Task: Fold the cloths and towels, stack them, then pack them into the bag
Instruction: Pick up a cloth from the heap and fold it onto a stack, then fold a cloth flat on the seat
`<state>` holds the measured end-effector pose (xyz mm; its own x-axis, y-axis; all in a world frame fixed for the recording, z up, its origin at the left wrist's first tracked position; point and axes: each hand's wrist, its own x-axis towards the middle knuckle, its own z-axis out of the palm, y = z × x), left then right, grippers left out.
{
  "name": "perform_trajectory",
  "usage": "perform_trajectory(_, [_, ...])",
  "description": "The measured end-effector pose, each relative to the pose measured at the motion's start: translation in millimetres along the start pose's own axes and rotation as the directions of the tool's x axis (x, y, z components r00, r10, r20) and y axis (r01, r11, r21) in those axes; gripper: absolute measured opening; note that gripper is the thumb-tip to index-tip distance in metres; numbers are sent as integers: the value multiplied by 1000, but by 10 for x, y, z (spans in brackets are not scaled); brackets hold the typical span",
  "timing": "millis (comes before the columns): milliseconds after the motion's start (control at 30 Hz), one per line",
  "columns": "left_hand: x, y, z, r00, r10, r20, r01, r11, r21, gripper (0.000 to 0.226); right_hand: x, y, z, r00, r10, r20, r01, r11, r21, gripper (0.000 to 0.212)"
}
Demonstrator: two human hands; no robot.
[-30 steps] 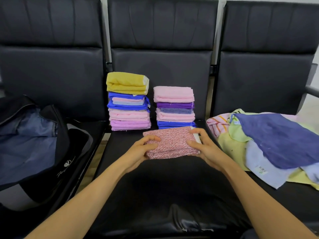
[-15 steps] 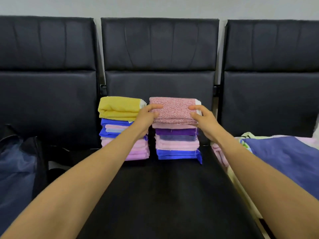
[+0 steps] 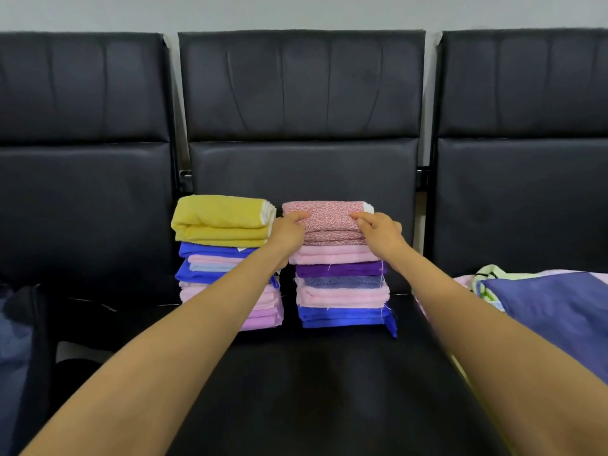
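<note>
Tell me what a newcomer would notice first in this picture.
On the middle black seat, a left stack topped by a yellow towel stands beside a right stack. The left hand and right hand hold a pink speckled cloth on top of it. Unfolded cloths lie heaped on the right seat.

This looks like a public waiting area. Three black padded seats (image 3: 301, 93) stand in a joined row, with metal brackets (image 3: 185, 178) linking their backs. They are set close against a plain pale wall (image 3: 296, 11). Folded cloths (image 3: 342, 291) are piled directly on the middle seat cushion (image 3: 312, 390).
</note>
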<state>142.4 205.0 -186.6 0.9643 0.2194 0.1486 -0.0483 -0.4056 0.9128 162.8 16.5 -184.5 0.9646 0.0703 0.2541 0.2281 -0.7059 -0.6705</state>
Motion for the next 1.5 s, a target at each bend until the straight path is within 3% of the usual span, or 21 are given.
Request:
perform_trajectory(200, [-231, 193, -79, 998, -13, 58, 13, 1000, 7, 50, -212, -96, -172, 998, 14, 63, -18, 998, 65, 42])
perform_trajectory(433, [-925, 453, -1, 994, 102, -42, -97, 990, 106, 48, -868, -81, -496, 1000, -25, -3, 25, 963, 269, 36])
perform_trajectory(567, [-1480, 552, 420, 986, 59, 153, -57, 998, -21, 31, -1340, 214, -702, 994, 99, -49, -83, 964, 253, 31])
perform_trajectory(733, [-1964, 583, 1233, 878, 33, 478, -4, 998, -61, 14, -1842, 815, -1133, 955, 286, -82, -277, 955, 101, 31])
perform_trajectory(1000, [-2247, 502, 2452, 770, -41, 637, 52, 999, 1, 33, -2254, 1955, -1565, 868, 481, -125, -494, 863, -107, 21])
perform_trajectory(1167, [-2293, 422, 2897, 732, -15, 681, -69, 993, 96, 40, -2297, 2353, -1506, 885, 458, -81, -460, 838, -294, 28])
perform_trajectory(1300, [-2312, 271, 3082, 682, 23, 731, -257, 943, 210, 41, -2284, 2522, -1409, 897, 413, -155, -440, 815, -376, 23])
perform_trajectory(1400, [-2296, 194, 3128, 655, 17, 755, -290, 929, 231, 43, -2269, 2495, -1395, 872, 350, -342, -454, 840, -299, 19])
perform_trajectory(1500, [-2278, 281, 3030, 642, -66, 764, -140, 970, 201, 44, -2249, 2283, -1467, 851, 218, -477, -315, 940, -133, 19])
